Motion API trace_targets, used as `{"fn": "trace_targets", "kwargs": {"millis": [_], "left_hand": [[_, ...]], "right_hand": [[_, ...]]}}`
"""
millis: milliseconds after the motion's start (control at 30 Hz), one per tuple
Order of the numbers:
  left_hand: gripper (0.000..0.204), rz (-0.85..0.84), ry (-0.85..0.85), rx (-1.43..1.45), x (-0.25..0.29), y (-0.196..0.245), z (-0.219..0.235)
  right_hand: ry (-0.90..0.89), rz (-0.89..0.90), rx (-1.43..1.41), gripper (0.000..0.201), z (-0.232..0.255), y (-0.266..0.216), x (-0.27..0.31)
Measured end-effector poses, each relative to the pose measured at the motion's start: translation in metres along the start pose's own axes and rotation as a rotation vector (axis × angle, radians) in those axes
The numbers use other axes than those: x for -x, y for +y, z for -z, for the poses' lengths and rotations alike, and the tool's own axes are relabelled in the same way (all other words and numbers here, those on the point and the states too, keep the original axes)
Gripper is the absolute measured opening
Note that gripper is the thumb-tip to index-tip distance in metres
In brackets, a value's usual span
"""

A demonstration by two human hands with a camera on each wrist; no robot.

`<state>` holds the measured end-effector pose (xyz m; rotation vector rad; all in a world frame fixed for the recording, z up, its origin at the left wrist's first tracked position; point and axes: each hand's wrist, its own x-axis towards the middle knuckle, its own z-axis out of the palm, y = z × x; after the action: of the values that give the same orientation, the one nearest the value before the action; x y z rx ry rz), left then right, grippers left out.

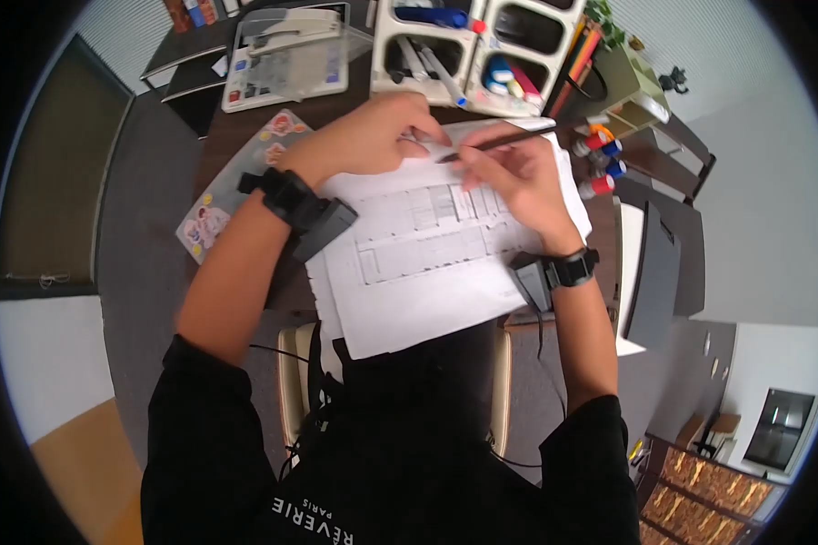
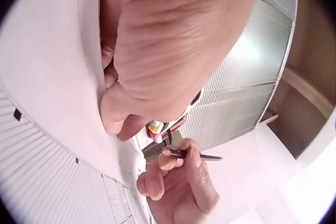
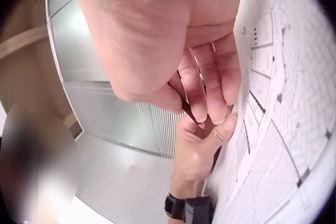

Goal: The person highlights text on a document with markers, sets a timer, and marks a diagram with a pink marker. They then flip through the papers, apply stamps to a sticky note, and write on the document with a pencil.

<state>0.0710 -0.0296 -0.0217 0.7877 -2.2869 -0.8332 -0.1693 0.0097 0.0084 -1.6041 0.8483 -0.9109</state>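
My right hand (image 1: 518, 186) pinches a dark pencil (image 1: 523, 136) between thumb and fingers, its tip pointing left toward my other hand. Below lies a white sheet (image 1: 418, 322) printed with a floor plan, on top of other paper. Bent over the upper part of the paper is my left hand (image 1: 368, 136), its fingers curled down and fingertips right at the surface. I cannot tell whether those fingers hold anything, since the palm hides them. In the left wrist view the pencil (image 2: 207, 157) shows beyond the left hand. The right wrist view has both hands close together.
White organizers (image 1: 473, 77) with pens and markers stand behind the paper. A clear-lidded case (image 1: 286, 68) lies at back left, above a stickered laptop lid (image 1: 209, 218). Red- and blue-capped bottles (image 1: 600, 163) stand on the right, near a plant (image 1: 609, 27).
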Motion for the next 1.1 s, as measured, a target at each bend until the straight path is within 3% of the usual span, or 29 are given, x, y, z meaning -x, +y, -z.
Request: {"fn": "trace_targets", "kwargs": {"millis": [300, 367, 567, 633, 767, 900, 1033, 1100], "left_hand": [[0.024, 0.043, 0.029, -0.067, -0.004, 0.008, 0.0], [0.024, -0.015, 0.108, -0.153, -0.002, 0.005, -0.004], [0.027, -0.023, 0.059, -0.133, -0.001, 0.008, -0.004], [0.029, -0.004, -0.003, -0.081, -0.003, 0.011, -0.001], [0.032, -0.007, -0.045, -0.092, -0.005, 0.016, 0.002], [0.039, -0.01, -0.057, -0.089, -0.001, 0.015, 0.0], [0.042, -0.007, -0.073, -0.061, -0.005, 0.02, 0.005], [0.041, 0.013, -0.069, -0.081, -0.004, 0.021, 0.004]], "right_hand": [[0.226, 0.054, 0.02, 0.011, 0.054, -0.002, 0.019], [0.212, 0.064, -0.038, 0.011, 0.06, 0.004, 0.024], [0.265, 0.001, -0.09, 0.012, 0.067, 0.032, 0.024], [0.283, 0.063, -0.002, 0.012, 0.067, 0.032, 0.021], [0.213, 0.01, 0.062, 0.01, 0.068, 0.027, 0.017], [0.197, -0.019, 0.078, 0.01, 0.064, 0.025, 0.018], [0.232, 0.107, -0.007, 0.01, 0.07, 0.032, 0.017], [0.211, 0.05, 0.034, 0.01, 0.074, 0.034, 0.02]]}}
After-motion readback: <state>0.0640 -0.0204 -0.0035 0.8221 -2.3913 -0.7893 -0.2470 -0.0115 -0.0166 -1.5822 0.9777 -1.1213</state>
